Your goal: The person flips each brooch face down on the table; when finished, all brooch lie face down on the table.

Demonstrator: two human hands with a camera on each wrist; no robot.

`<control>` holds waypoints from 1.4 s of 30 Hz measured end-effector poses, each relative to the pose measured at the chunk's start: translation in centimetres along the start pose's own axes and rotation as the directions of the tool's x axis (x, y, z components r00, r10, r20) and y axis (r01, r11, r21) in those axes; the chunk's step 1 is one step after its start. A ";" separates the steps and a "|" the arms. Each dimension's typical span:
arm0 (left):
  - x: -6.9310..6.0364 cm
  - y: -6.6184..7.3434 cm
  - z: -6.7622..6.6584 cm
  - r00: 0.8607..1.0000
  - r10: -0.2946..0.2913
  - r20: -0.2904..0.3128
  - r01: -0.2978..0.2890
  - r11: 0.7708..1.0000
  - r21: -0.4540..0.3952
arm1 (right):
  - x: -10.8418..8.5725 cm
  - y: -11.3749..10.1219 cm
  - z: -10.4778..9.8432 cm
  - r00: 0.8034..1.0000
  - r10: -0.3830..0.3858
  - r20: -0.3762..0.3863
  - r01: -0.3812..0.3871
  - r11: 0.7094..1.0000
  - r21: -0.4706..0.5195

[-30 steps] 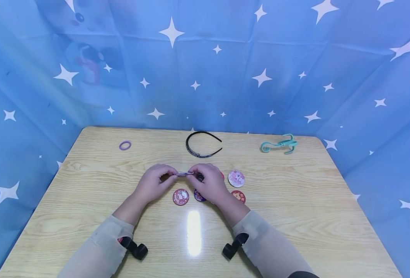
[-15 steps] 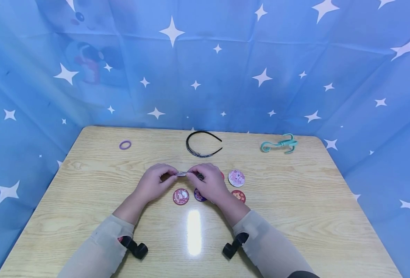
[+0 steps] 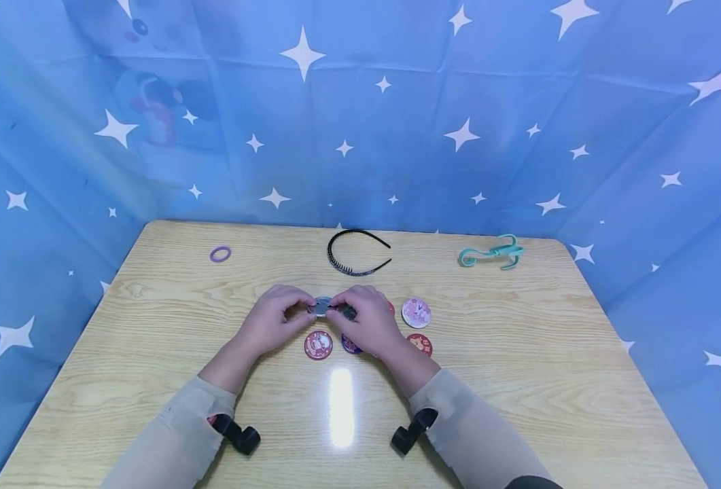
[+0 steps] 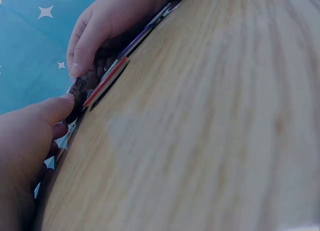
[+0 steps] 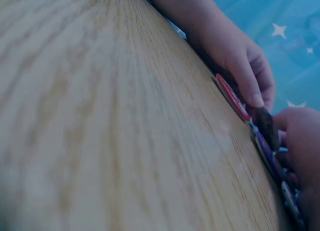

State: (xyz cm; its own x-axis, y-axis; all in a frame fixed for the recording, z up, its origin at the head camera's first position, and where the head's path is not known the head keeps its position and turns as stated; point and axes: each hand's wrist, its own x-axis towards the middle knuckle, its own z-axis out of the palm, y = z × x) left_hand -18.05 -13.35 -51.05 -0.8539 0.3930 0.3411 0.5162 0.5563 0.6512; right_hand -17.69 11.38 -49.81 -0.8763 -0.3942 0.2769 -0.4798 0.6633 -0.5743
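Between the two hands, in the head view, a round silvery badge [image 3: 322,307] is held at its edges. The left hand [image 3: 276,319] pinches its left side with thumb and fingers, and the right hand [image 3: 367,319] pinches the right side. A red badge [image 3: 319,345] lies just below it on the wood. Part of a dark purple badge [image 3: 350,343] shows under the right hand, which partly covers other badges. In the left wrist view the held badge [image 4: 78,98] looks dark and tilted, near the red badge [image 4: 106,82].
Right of the hands lie a pink badge [image 3: 416,312] and a red-orange badge [image 3: 420,343]. Farther back on the wooden table [image 3: 152,326] are a purple ring [image 3: 220,254], a black headband [image 3: 336,261] and a teal clip-like object [image 3: 499,252]. A blue starry cloth [image 3: 360,115] hangs behind.
The held badge has turned from nearly edge-on to showing more of its silvery round face. Both hands keep their pinch and have hardly moved.
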 end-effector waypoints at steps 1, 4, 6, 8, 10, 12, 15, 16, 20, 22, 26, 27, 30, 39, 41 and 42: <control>0.0 0.0 0.0 1.000 -0.003 0.003 0.003 1.000 0.005 | 0.0 0.0 0.0 1.000 0.002 0.002 -0.002 1.000 -0.007; 0.1 0.1 0.0 1.000 0.003 0.014 -0.004 1.000 0.017 | -0.1 0.0 0.0 1.000 0.008 0.009 -0.007 1.000 -0.025; 0.1 0.2 0.0 1.000 0.013 0.026 -0.014 0.999 0.034 | -0.1 0.0 -0.1 1.000 0.007 0.016 -0.006 0.999 -0.033; 0.1 0.3 0.0 0.999 0.021 0.040 -0.023 0.998 0.055 | -0.1 -0.1 -0.2 1.000 0.004 0.022 -0.003 0.999 -0.043; 0.2 0.4 0.0 0.998 0.024 0.055 -0.028 0.997 0.075 | -0.1 0.0 -0.3 1.000 0.003 0.030 -0.001 0.998 -0.059; 0.3 0.5 0.0 0.998 0.026 0.061 -0.031 0.996 0.083 | -0.2 0.1 -0.3 0.999 0.003 0.033 -0.001 0.997 -0.071; 0.4 0.5 0.0 0.998 0.028 0.062 -0.033 0.996 0.082 | -0.2 0.1 -0.4 0.999 0.008 0.033 -0.005 0.997 -0.080; 0.4 0.5 0.0 0.998 0.028 0.062 -0.033 0.996 0.081 | -0.2 0.2 -0.4 0.999 0.008 0.031 -0.006 0.997 -0.077; 0.4 0.5 0.0 0.998 0.026 0.057 -0.030 0.997 0.071 | -0.3 0.2 -0.3 1.000 0.011 0.024 -0.009 0.998 -0.062; 0.4 0.5 0.0 0.998 0.024 0.053 -0.027 0.998 0.065 | -0.2 0.1 -0.4 1.000 0.016 0.019 -0.015 0.999 -0.048; 0.3 0.6 -0.2 0.999 0.020 0.036 -0.022 0.998 0.058 | -0.2 0.1 -0.4 1.000 0.030 -0.003 -0.030 1.000 -0.007; 0.3 0.6 -0.2 0.999 0.023 0.031 -0.024 0.998 0.059 | -0.1 0.1 -0.4 0.999 0.035 -0.010 -0.035 0.999 0.000; 0.2 0.7 -0.2 0.999 0.025 0.024 -0.026 0.997 0.068 | -0.1 0.2 -0.4 0.998 0.041 -0.040 -0.041 0.999 0.000; 0.0 0.9 0.3 1.000 0.025 0.003 -0.025 0.997 0.071 | -0.6 0.4 -0.6 0.997 0.055 -0.061 -0.056 0.998 -0.018; 0.2 1.0 0.5 0.999 0.047 -0.002 -0.047 0.997 0.069 | -0.7 0.5 -0.8 0.996 0.062 -0.068 -0.062 0.998 0.004; 0.3 1.1 0.7 0.998 0.061 -0.001 -0.061 0.996 0.066 | -0.8 0.5 -0.9 0.995 0.068 -0.070 -0.067 0.998 0.016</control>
State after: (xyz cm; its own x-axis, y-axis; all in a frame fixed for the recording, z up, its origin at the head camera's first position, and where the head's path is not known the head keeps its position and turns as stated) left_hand -17.65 -12.09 -50.71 -0.8207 0.4258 0.3810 0.5707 0.5785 0.5828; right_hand -17.28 12.62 -49.58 -0.9076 -0.3027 0.2909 -0.4195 0.6780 -0.6036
